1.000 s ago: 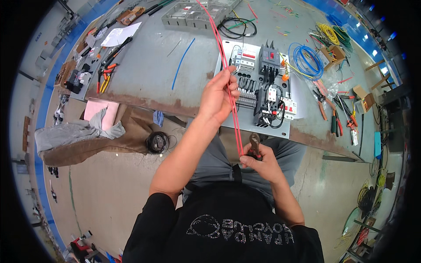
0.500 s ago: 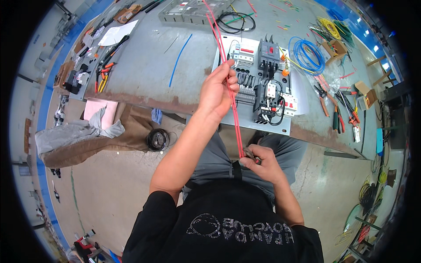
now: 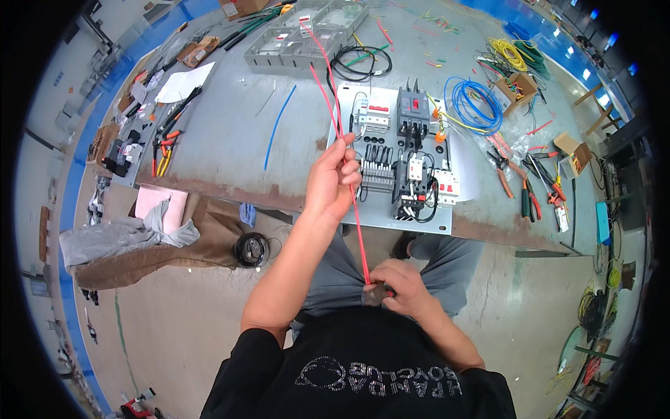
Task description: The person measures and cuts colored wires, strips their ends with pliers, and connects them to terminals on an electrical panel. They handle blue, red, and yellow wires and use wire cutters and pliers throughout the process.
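Note:
Two thin red wires (image 3: 359,234) run from above the grey table down to my lap. My left hand (image 3: 333,178) is closed round them at mid-length, in front of the panel. Above it their free ends spread apart toward a grey plastic case. By my waist, my right hand (image 3: 406,285) grips a small hand tool (image 3: 375,295) at the lower ends of the wires. It looks like pliers or cutters, but its jaws are partly hidden. An electrical mounting panel (image 3: 436,222) with breakers, a contactor (image 3: 410,183) and a terminal block (image 3: 377,178) lies at the table's front edge.
Right of the panel are a coil of blue wire (image 3: 477,105), pliers (image 3: 527,199) and small open boxes (image 3: 574,155). The grey case (image 3: 279,52) stands at the back. More tools (image 3: 166,153) and paper (image 3: 185,82) lie left. A cloth-covered seat (image 3: 188,244) stands at left.
The view has shifted, so the panel and both hands appear lower and slightly left. The tool in my right hand has turned, and the wires below my left hand look closer together.

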Motion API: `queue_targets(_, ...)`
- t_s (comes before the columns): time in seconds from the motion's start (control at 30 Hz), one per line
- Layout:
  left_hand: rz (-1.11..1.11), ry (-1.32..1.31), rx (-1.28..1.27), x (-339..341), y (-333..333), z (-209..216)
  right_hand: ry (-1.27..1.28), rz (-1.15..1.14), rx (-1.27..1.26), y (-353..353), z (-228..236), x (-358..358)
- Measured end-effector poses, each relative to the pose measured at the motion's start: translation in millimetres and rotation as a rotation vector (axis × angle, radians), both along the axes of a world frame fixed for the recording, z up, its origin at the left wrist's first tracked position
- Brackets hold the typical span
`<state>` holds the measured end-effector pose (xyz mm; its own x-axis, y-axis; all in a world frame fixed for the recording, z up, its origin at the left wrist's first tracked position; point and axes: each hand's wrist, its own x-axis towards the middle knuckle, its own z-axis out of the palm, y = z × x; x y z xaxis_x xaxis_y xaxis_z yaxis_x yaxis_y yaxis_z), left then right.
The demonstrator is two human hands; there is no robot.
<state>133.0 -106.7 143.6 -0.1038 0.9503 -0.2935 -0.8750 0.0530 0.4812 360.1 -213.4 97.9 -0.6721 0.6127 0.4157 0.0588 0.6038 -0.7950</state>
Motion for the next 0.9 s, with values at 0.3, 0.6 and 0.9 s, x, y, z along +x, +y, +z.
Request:
queue_targets(0.3,0.003,-0.030,0.016,-3.8,-2.0,-3.3,0.004,-0.004,0.069,-0.3,-0.9,-5.0)
queue_targets(0.6,-0.022,-0.074,0.087,-20.9,9.5,11.2,0.055,-0.064,-0.289,-11.2,-2.0,1.6)
queue_targets(0.9,0.021,0.012,0.230,-59.8,48.0,62.8,-0.039,-0.114,-0.417,-28.2,-19.9,16.0)
